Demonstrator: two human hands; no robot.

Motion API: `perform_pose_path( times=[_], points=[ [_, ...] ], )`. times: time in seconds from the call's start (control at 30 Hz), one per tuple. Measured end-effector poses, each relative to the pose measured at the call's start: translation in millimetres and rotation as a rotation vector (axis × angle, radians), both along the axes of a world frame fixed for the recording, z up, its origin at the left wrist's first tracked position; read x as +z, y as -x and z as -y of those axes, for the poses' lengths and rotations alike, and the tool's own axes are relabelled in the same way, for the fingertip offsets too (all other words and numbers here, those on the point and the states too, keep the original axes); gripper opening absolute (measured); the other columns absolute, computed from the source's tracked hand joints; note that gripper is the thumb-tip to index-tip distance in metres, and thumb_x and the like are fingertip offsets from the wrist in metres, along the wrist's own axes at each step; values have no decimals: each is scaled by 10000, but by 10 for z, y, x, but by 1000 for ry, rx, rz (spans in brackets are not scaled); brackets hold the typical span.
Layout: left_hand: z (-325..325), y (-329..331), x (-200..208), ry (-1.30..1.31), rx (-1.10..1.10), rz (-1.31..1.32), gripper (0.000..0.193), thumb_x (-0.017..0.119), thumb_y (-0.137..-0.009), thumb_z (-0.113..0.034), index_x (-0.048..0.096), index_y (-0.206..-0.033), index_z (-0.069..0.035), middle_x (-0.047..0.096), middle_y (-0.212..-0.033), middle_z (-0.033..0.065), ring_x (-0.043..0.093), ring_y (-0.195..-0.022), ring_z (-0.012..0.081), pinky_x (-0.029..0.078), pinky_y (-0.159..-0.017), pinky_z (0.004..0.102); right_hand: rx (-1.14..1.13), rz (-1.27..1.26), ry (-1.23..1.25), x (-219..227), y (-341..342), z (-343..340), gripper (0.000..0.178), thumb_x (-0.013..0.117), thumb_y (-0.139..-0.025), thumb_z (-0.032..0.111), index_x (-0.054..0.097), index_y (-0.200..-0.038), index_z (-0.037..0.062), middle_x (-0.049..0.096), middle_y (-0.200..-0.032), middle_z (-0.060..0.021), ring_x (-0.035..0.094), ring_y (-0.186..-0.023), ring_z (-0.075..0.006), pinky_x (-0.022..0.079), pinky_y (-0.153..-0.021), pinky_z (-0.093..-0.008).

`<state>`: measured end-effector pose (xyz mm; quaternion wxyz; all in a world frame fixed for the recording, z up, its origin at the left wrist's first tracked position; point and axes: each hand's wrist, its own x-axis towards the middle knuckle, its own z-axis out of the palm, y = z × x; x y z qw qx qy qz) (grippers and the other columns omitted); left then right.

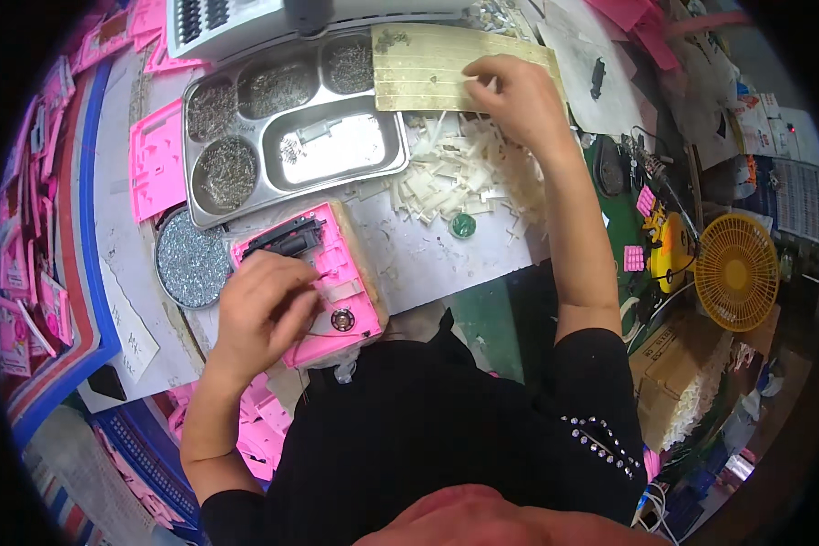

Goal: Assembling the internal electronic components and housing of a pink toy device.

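Note:
A pink plastic casing (348, 264) lies on a wrapped pad (373, 305) in front of me. It carries a black mechanism (291, 238) at its far end and a small round speaker-like part (342, 319) near its close end. My left hand (268, 309) is over the casing's left side, fingers bent, with a gap between thumb and forefinger; nothing shows in it. Farther off on the right, my right hand (514, 96) reaches over a yellowish board (419, 68) bearing small dark parts. Its thumb and forefinger are apart, and I see nothing between them.
A metal compartment tray (337, 180) holds many small metal parts. White plastic pieces (464, 173) are heaped beside it, near a small green round container (462, 226). A tub of screw-like parts (191, 259) stands left. A yellow fan (737, 273) is at right, pink parts (36, 264) far left.

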<state>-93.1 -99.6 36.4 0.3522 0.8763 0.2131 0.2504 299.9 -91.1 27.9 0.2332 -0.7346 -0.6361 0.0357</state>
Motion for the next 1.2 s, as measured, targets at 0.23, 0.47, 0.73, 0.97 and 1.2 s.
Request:
perform_pose_path(
  times=[0.23,0.47,0.73,0.97,1.2],
  points=[
    [-455,-475,110,-62,116,-133,106,740,-847,-64,674,-904,-2,655,-832,133,638,-751,297,510,-695,388,-301,102,404,41,-581,643,260,633,-852,265,803,-979,115,749,-938,-172,717,-897,-363,563,-825,-467],
    [-824,-1332,-29,-153,-27,-260,110,710,-884,-140,667,-885,-39,681,-873,115,673,-789,324,532,-691,414,-217,104,297,-142,-740,861,284,674,-878,217,774,-1134,148,760,-1022,-136,713,-961,-349,555,-866,-431],
    [-586,-1650,-9,-186,-185,-83,85,718,-889,-84,669,-903,-15,646,-807,104,628,-671,236,503,-619,344,-41,312,436,-150,-784,864,293,718,-835,182,734,-1127,161,748,-956,-136,719,-934,-323,554,-823,-469],
    [-420,-1955,32,229,-84,-35,212,754,-903,-208,701,-949,-8,690,-768,120,656,-651,196,519,-623,331,110,37,58,151,-98,975,256,703,-884,250,617,-1108,159,700,-746,-114,698,-696,-356,531,-621,-478],
    [-317,-1784,-35,450,-159,-57,214,718,-934,-211,696,-888,-3,617,-635,58,521,-556,115,424,-534,304,204,-459,-175,29,392,1153,375,737,-897,59,624,-1255,47,740,-835,-102,750,-777,-193,579,-706,-313]
  ],
)
